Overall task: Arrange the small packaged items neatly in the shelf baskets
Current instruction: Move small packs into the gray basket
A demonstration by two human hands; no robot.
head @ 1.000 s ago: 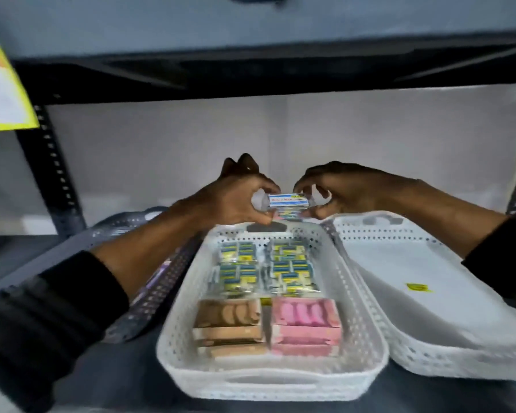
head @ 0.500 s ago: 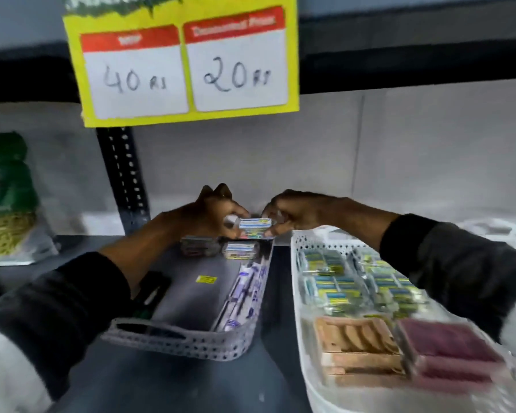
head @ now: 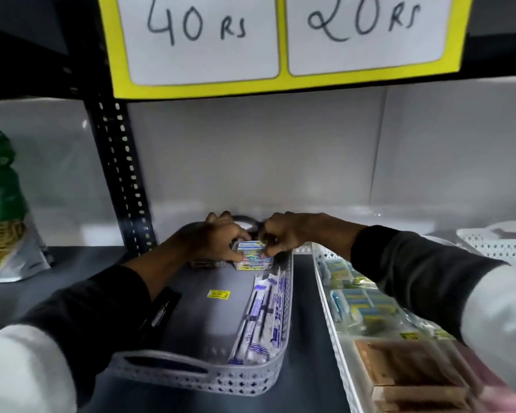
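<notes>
A small clear box of coloured paper clips (head: pixel 251 245) is pinched between my left hand (head: pixel 218 241) and my right hand (head: pixel 283 234) at the far end of the grey basket (head: pixel 191 374). It rests on top of a second, similar clip box (head: pixel 252 263) lying in the basket. Long white and blue packets (head: pixel 262 317) lean along the basket's right wall. A dark packet (head: pixel 204 263) lies just left of the clip boxes, partly hidden by my left hand.
A white basket (head: pixel 325 281) to the right holds yellow and blue packets, brown and pink boxes. Another white basket (head: pixel 495 242) stands far right. A black shelf post (head: pixel 122 180) rises behind left, a green bag (head: pixel 0 210) at far left. A yellow price sign (head: pixel 280 40) hangs overhead.
Both hands carried the small box from over the white basket leftward to the grey basket and lowered it onto the box lying there. My view swung left and moved closer.
</notes>
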